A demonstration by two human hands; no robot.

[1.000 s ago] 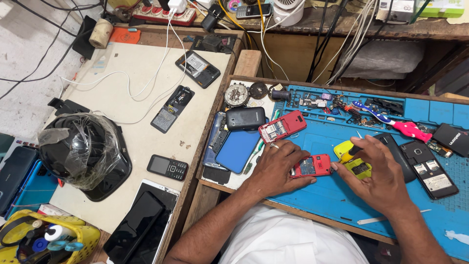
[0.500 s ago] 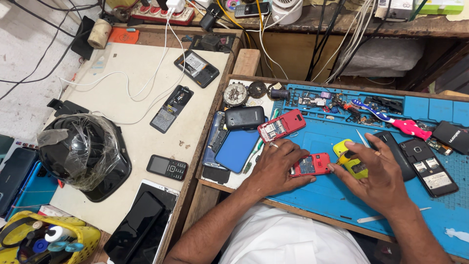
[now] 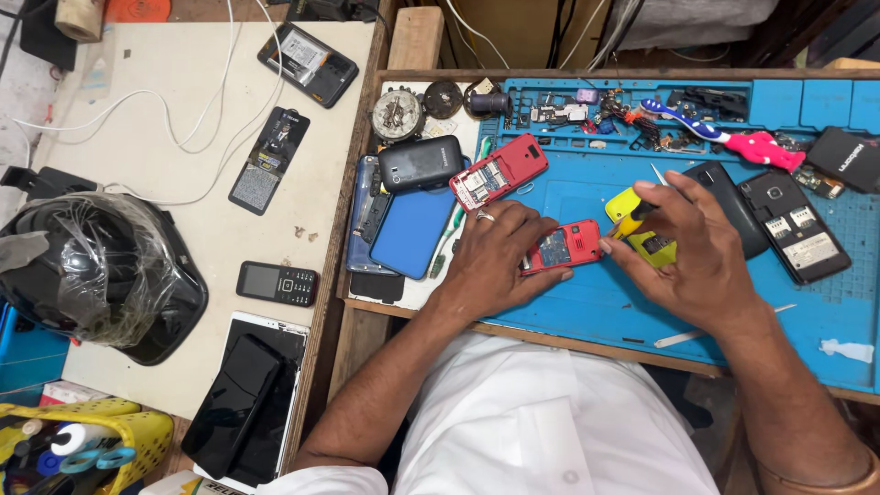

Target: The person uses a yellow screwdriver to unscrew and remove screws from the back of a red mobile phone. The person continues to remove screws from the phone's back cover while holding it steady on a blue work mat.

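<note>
Left hand lies palm down on the blue work mat, its fingers curled over and pinning the left end of a small red phone body that lies open, circuit side up. Right hand is closed around a yellow-handled screwdriver, whose tip meets the right edge of that red phone. Just beneath the right hand lies a yellow phone shell. Beyond the left hand rest a second red phone, a dark phone and a blue phone back. Right of the hand sit two opened black phones, and a pink-and-blue toothbrush lies farther up the mat
</note>
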